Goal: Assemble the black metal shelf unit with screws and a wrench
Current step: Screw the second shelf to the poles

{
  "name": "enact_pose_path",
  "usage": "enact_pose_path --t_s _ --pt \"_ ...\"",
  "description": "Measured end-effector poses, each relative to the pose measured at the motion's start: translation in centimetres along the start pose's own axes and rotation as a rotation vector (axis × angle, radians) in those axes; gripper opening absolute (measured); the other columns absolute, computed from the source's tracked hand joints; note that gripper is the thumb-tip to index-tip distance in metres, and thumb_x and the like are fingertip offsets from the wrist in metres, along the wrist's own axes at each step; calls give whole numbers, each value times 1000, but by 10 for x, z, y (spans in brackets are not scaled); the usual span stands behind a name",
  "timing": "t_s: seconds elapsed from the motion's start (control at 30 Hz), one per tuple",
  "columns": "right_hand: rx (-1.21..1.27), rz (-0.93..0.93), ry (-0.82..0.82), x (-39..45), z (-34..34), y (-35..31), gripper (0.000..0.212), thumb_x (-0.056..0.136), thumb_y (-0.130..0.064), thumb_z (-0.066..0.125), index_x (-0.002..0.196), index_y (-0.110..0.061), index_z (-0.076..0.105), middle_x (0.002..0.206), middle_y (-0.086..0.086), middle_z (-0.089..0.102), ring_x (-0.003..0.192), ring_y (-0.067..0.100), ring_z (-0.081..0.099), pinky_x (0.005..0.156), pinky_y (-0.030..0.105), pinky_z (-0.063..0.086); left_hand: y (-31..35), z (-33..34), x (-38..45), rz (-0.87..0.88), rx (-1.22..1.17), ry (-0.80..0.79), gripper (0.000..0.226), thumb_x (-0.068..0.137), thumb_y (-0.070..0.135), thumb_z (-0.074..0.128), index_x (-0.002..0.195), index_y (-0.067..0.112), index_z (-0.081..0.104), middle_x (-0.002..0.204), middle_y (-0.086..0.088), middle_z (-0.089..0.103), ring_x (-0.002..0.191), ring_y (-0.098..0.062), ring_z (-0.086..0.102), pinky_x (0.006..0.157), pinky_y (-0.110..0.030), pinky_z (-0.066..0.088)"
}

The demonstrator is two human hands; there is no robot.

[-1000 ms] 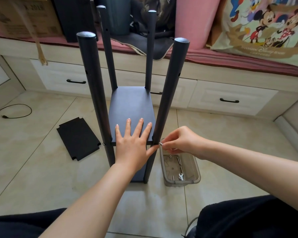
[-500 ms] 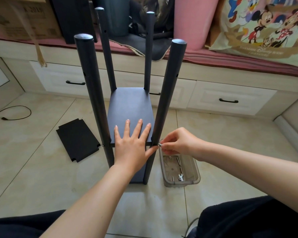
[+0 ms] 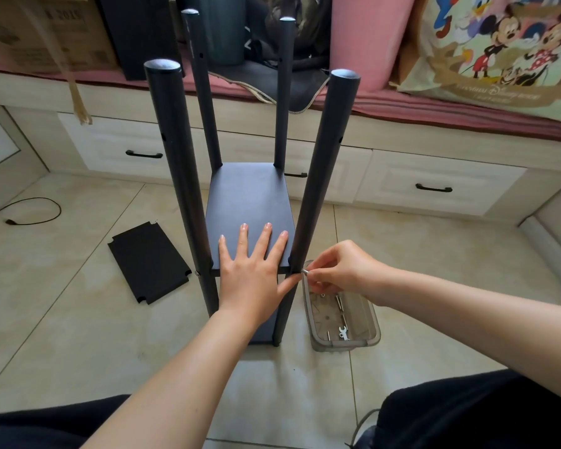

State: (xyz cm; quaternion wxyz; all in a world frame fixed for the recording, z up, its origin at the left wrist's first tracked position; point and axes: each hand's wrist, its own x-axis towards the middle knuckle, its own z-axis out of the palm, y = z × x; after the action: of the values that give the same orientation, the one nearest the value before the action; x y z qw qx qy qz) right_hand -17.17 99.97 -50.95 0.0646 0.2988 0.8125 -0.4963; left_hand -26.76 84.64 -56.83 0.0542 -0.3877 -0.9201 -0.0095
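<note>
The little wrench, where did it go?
The wrench lies in the clear plastic tray on the floor, just right of the shelf unit's near right post and below the right hand.

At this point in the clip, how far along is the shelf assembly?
Done: four posts stand, bottom panel fitted. In hand: left hand steadies the middle shelf while right hand starts a screw into the near-right post. Left: loose panel on the floor, wrench untouched in its tray.

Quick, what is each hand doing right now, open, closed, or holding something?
Left hand: open, flat on the shelf panel, holding nothing.
Right hand: fingers pinched shut on a screw at the front right post.
</note>
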Motion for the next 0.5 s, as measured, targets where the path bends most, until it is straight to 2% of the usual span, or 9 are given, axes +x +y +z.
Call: enact_pose_path --t_s 0.13,0.27,0.4,0.5 --pt "-75 -60 41 -1 2 0 12 87 -11 73 95 -2 75 79 10 75 70 16 74 71 29 62 0 1 0 1 10 3 84 88 81 7 160 37 1 170 2 4 155 -39 1 120 -66 7" --pt "-138 -115 98 -3 7 0 11 87 -11 73 94 -3 75 79 12 75 71 17 74 75 35 62 1 0 0 -9 11 -5 86 87 81 7 160 37 1 170 2 5 155 -39 2 120 -66 7" --pt "-187 -114 104 -4 8 -2 11 90 -13 70 94 -5 75 77 8 75 70 14 74 76 34 62 1 -4 1 -20 -15 -35 86 88 83 12 160 37 0 170 2 1 155 -37 -2 119 -65 2" --pt "-186 -82 108 -5 8 -3 13 91 -15 69 94 -4 75 75 7 74 66 11 72 72 29 62 1 -9 0 -15 -86 -64 82 94 74 33 160 36 3 170 2 1 156 -31 -4 121 -60 -2"
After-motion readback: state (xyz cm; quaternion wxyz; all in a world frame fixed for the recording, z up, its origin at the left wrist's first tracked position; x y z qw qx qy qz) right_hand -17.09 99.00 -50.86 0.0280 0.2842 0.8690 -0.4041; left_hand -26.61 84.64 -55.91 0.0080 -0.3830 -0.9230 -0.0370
